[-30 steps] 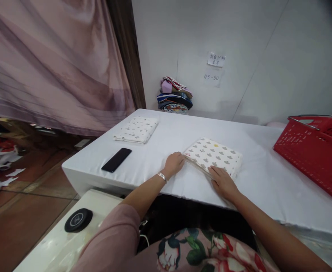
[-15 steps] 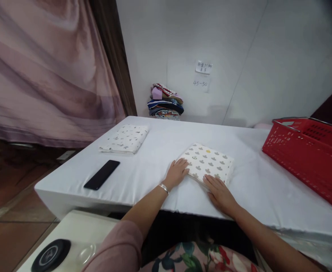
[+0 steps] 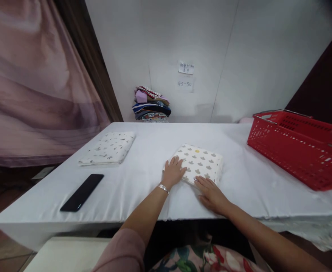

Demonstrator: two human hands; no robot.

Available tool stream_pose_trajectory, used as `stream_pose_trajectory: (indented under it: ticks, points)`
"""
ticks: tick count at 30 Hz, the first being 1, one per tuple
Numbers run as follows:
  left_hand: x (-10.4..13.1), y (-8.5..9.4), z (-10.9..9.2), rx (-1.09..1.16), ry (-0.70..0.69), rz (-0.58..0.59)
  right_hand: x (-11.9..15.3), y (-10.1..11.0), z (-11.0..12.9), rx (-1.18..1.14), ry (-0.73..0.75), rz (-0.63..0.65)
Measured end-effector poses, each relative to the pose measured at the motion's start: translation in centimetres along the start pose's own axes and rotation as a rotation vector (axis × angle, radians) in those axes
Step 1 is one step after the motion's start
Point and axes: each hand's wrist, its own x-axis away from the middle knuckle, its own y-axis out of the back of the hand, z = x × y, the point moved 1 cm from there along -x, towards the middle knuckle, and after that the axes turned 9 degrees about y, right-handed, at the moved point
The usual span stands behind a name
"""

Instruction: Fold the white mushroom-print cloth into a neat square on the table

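Grey-patterned cloth [image 3: 201, 161]: lay folded into a neat, thick packet, slanted on the white-covered bench [image 3: 154, 145] before the person; white ground, rows of grey shapes, one yellow motif near the far edge; its near left corner was hidden under fingers.
Curtain [image 3: 38, 87]: pink, cut off at the left and top.
Black phone [image 3: 82, 192]: lay flat near the bench's front.
Second cloth [image 3: 109, 148]: folded flat behind the phone, white with small scattered prints, too small to make out.
Fabric stack [image 3: 151, 105]: stood beyond the bench, its base hidden.
Left hand [image 3: 173, 172]: grip open, fingers spread on the packet's left side, clasping nothing.
Paper notes [image 3: 185, 75]: the lower read 45-50; the upper's writing was hard to make out.
Right hand [image 3: 211, 194]: grip open, fingers laid over the packet's near edge.
Red basket [image 3: 293, 151]: cut off at the right, its inside mostly hidden.
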Motion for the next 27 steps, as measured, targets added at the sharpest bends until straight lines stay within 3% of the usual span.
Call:
stream_pose_trajectory:
  ticks: [5,8,10,13,15,20,23,27]
  points:
    - [0.0,0.5,-0.2,-0.019,0.009,0.037,-4.2,3.3,-0.5,-0.089,-0.095,-0.086]
    - [0.0,0.7,-0.3,-0.025,0.016,0.043,-7.1,4.4,-3.0,-0.019,-0.118,-0.141]
    - [0.0,0.6,-0.3,-0.027,0.016,0.048,-7.8,4.0,-5.8,0.067,-0.218,-0.127]
    - [0.0,0.4,-0.2,-0.023,0.010,0.060,-7.2,2.2,-10.0,0.122,-0.447,-0.030]
    - [0.0,0.4,-0.2,-0.021,0.009,0.066,-6.6,1.0,-11.7,0.137,-0.483,0.006]
    - [0.0,0.4,-0.2,-0.035,0.019,0.062,-6.5,0.3,-12.3,0.127,-0.464,0.024]
    - [0.1,0.3,-0.2,-0.032,0.015,0.056,-6.1,1.2,-13.1,0.119,-0.457,-0.025]
    - [0.2,0.1,-0.2,-0.021,0.020,0.056,-4.3,1.6,-15.5,0.040,-0.614,-0.174]
